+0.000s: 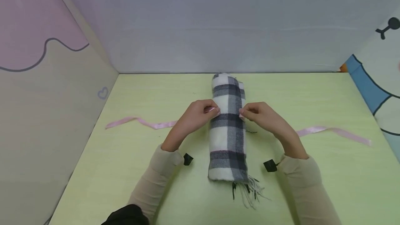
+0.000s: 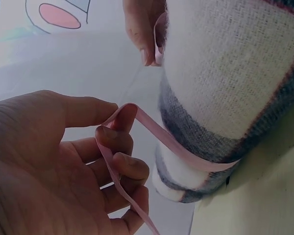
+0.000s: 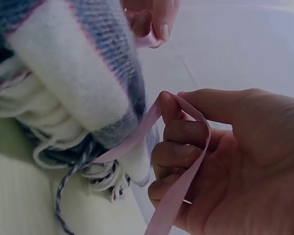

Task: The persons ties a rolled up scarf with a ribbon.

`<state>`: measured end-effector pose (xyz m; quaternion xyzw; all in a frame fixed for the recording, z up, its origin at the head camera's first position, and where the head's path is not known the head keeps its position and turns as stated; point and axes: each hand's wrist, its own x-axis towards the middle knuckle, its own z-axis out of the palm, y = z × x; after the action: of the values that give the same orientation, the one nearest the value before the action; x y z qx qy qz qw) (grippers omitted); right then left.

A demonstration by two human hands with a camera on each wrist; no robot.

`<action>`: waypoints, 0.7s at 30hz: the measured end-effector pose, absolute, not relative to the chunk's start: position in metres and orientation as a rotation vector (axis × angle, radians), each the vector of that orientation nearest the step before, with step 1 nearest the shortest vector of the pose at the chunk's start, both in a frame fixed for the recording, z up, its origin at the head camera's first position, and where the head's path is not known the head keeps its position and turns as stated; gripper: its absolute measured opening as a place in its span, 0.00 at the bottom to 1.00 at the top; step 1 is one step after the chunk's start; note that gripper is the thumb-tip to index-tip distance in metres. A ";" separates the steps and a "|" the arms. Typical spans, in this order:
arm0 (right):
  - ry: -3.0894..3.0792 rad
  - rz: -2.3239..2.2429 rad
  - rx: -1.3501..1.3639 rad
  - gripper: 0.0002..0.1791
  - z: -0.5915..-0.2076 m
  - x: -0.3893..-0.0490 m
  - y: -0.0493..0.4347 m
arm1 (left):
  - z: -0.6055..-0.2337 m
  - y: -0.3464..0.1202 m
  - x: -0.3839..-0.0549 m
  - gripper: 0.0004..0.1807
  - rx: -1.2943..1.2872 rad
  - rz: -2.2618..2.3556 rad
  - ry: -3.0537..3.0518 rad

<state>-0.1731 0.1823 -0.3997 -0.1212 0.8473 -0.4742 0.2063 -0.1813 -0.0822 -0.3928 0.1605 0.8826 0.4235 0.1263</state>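
Observation:
A rolled plaid scarf point(image 1: 220, 138) in white, grey and dark blue lies lengthwise on the table, its fringe point(image 1: 250, 192) spilling out at the near end. Beneath the roll passes a pink ribbon point(image 2: 166, 142), coming up on both sides. My left hand point(image 1: 200, 114) pinches the ribbon between thumb and forefinger at the scarf's left side. On the opposite side my right hand point(image 1: 264, 115) pinches the other length of ribbon point(image 3: 179, 196), which runs down across the palm. Both ribbon ends trail outward over the table, left and right.
The pale yellow-green table point(image 1: 337, 183) meets a plain light backdrop point(image 1: 231, 37) at its far edge. Printed panels stand at the left and right. A small black square piece point(image 1: 270, 165) sits by the right cuff, and another point(image 1: 188, 159) by the left cuff.

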 end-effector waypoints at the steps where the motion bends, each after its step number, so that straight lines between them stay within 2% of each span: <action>1: 2.356 -1.323 -0.342 0.18 -0.399 -0.174 0.181 | -0.392 -0.081 -0.181 0.10 0.466 1.233 2.568; 12: 2.308 -1.329 -0.379 0.17 -0.388 -0.178 0.172 | -0.393 -0.071 -0.179 0.10 0.503 1.182 2.540; 21: 2.322 -1.334 -0.370 0.16 -0.380 -0.185 0.170 | -0.379 -0.068 -0.182 0.10 0.535 1.113 2.551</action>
<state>-0.1850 0.1699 -0.3800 -0.1336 0.8383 -0.4817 0.2176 -0.1822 -0.0684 -0.3795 0.1867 0.8894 0.3881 0.1530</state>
